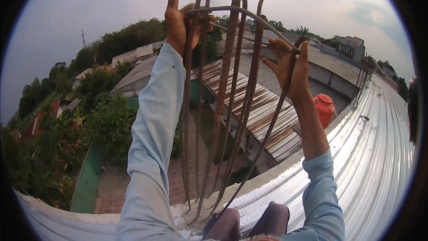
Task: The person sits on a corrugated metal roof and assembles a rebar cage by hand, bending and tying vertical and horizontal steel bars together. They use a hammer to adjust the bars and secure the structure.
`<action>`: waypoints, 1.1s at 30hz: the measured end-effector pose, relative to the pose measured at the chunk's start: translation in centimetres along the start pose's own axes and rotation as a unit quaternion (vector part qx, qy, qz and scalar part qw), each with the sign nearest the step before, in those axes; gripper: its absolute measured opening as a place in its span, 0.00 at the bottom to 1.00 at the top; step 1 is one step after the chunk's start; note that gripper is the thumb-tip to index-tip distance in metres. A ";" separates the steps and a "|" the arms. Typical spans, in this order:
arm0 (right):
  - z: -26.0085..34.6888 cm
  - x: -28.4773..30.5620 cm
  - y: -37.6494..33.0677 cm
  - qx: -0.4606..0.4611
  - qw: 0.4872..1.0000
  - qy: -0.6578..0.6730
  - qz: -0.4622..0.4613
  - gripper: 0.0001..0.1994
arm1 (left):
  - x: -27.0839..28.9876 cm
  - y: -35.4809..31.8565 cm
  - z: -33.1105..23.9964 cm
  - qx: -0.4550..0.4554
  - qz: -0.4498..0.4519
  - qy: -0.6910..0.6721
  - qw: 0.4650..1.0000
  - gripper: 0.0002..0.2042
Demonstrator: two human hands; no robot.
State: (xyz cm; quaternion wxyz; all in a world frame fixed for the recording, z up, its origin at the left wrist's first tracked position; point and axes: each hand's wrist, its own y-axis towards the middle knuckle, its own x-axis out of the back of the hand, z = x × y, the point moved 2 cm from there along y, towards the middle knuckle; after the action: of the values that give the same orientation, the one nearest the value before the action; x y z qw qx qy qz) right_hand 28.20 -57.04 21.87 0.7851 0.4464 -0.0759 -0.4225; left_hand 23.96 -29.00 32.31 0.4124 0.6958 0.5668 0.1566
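Note:
Several upright rusty rebar rods [224, 71] rise in front of me from the roof's edge. A bent steel stirrup [249, 14] loops around them near their tops. At the stirrup's left end, my left hand [178, 27] has its thumb pointing up and its fingers curled behind a rod and around the stirrup. My right hand [294, 71] is at the right corner, lower than the left. Its thumb and partly spread fingers lie loosely around the stirrup's corner and the slanting outer rod there. Palm contact is partly hidden by the rods.
Shiny corrugated metal roofing [356, 151] slopes along the right, with my knees [269, 221] at its near edge. Beyond the edge, a paved yard [118, 192] lies far below, beside a green wall [87, 183]. A rusty roof [249, 102] and an orange tank [323, 109] stand beyond.

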 end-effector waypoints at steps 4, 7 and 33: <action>0.3 -0.1 0.2 -0.010 0.999 -0.032 -0.015 0.44 | 0.1 1.2 0.5 -0.024 0.069 0.007 0.997 0.47; 0.4 -0.2 0.1 -0.016 0.998 -0.052 -0.036 0.39 | 0.1 1.4 0.7 -0.034 0.061 0.035 0.997 0.47; -0.6 0.3 0.2 0.034 0.999 0.004 0.026 0.36 | 1.5 3.7 1.0 0.007 0.066 -0.102 0.993 0.37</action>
State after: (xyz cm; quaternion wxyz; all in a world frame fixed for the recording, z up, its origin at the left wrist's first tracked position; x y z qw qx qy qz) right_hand 28.80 -56.86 21.60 0.7807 0.4723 -0.0987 -0.3970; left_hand 27.54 -28.07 34.12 0.4522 0.7469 0.4754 0.1076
